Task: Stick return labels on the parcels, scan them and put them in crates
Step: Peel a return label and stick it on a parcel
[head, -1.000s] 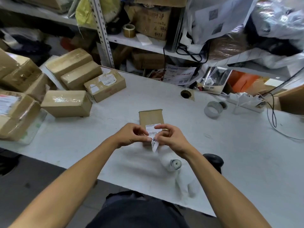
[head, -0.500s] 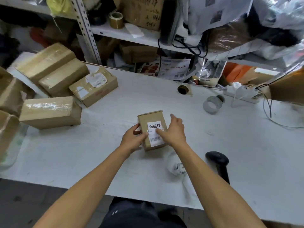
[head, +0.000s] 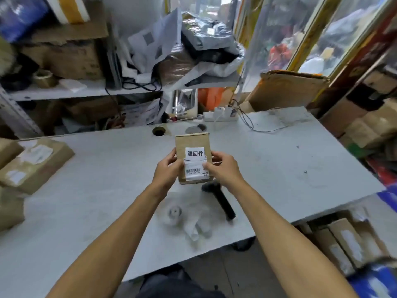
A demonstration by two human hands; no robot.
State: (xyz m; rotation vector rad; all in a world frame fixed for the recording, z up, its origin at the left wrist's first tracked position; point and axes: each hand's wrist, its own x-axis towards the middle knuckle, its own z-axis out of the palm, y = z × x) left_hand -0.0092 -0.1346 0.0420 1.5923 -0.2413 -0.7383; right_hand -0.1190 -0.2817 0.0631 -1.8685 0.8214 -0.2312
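Note:
A small brown cardboard parcel (head: 191,143) is held upright above the white table (head: 279,164), its labelled face toward me. A white return label (head: 194,153) with black characters sits on it, above a barcode label (head: 193,170). My left hand (head: 166,168) grips the parcel's left edge. My right hand (head: 223,168) grips its right edge, the thumb over the barcode label. A black handheld scanner (head: 221,201) lies on the table just below the parcel. A roll of white labels (head: 175,214) lies near the table's front.
Brown parcels (head: 34,164) are stacked at the table's left end. More parcels lie in a crate (head: 348,244) below the table's right edge. A power strip (head: 221,116) and cables lie at the back. Cluttered shelves (head: 64,91) stand behind.
Both hands lifted the parcel off the table and tilted it upright, after sticking on the label. My view swung right, showing the table's right end and the crate.

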